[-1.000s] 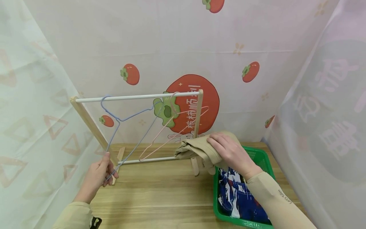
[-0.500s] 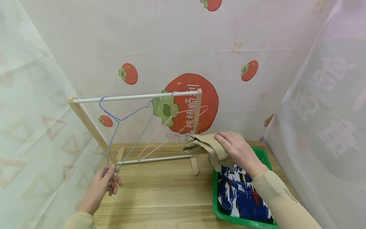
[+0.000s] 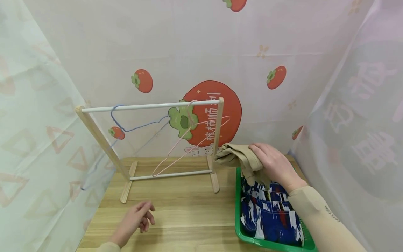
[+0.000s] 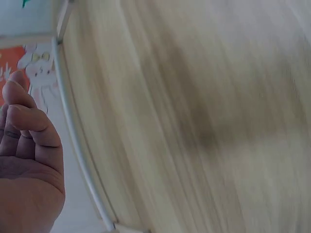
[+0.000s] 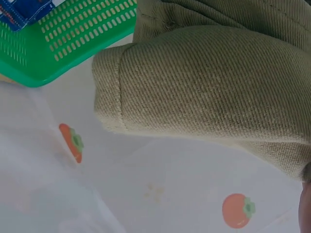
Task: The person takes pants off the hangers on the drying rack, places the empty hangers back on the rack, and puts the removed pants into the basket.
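Note:
My right hand grips a folded khaki garment above the back of a green basket. Its thick twill folds fill much of the right wrist view, where the khaki cloth hides most of the hand. My left hand hovers over the table front with loosely bent fingers and nothing in them; the left wrist view shows that hand at its left edge. A blue hanger hangs by its hook from the rack's top bar, its lower part blurred and swung left.
The white-barred rack has wooden posts and feet on the wooden table. A pink hanger hangs near its right post. Blue, white and red patterned cloth lies in the basket. Printed sheets enclose the sides and back.
My left hand has let go of the blue hanger and moved right and toward me; the hanger has swung left. My right hand has carried the khaki garment to the right.

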{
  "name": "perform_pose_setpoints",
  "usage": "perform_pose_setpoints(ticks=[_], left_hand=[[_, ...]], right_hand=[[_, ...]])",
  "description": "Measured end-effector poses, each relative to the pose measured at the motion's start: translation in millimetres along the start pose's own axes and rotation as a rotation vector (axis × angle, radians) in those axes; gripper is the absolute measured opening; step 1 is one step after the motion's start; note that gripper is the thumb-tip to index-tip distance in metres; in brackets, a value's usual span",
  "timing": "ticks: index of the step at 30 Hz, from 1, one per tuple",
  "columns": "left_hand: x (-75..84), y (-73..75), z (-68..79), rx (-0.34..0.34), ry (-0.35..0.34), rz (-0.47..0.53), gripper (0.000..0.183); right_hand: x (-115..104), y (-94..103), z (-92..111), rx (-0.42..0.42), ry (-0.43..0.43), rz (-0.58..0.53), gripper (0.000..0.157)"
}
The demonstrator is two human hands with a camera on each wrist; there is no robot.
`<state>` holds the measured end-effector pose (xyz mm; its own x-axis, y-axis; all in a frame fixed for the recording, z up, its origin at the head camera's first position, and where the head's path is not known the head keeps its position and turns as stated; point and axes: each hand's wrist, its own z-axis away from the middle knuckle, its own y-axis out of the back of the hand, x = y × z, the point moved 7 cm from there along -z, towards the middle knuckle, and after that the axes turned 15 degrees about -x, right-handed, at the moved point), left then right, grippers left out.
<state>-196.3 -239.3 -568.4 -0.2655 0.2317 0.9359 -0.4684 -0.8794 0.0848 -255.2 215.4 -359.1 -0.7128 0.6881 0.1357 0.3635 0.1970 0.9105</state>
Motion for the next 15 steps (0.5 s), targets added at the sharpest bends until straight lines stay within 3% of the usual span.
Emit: perform_pose_setpoints(ticks=[7, 15], left_hand=[[-6.0, -52.2, -26.3, -0.168, -0.030, -0.037, 0.049], [-6.6, -103.7, -49.9, -0.264, -0.040, -0.063, 0.047]], right_hand=[[17.7, 2.0, 7.0, -0.086, -0.091, -0.044, 0.065], [39.3, 1.5, 19.0, -0.203, -0.167, -0.047, 0.067]])
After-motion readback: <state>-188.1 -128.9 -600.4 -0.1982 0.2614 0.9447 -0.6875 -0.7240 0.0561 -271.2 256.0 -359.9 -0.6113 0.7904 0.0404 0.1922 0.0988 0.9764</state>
